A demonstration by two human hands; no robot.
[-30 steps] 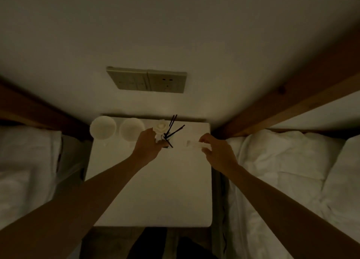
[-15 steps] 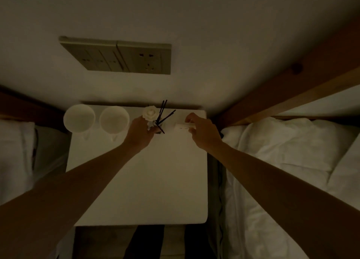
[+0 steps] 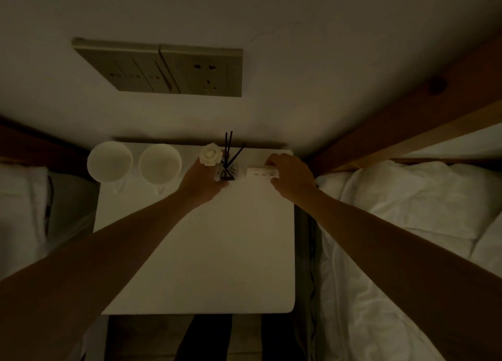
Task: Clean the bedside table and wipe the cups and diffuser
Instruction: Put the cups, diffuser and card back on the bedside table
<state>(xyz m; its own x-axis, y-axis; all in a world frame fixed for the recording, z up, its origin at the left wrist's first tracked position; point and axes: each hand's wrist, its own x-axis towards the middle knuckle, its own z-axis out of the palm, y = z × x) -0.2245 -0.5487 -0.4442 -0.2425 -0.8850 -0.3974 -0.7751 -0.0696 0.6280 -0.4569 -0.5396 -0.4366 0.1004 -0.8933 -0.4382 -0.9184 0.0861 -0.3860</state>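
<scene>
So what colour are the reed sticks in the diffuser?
Black, thin and dark against the pale wall, in the head view: the reed sticks rise from the diffuser held by the left hand.

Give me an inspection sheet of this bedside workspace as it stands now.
Surface: white bedside table, front mostly bare.
Job's things: two white cups at back left; reed diffuser with dark sticks and white rose, back centre.
Clutter: small white box, back right.
Hands: left hand wraps the diffuser; right hand pinches the box.
Cables: nothing seen for certain; the gap right of the table is too dark to tell.
Surroundings: wall switch and socket panel; white bedding right; wooden bed frame.
</scene>
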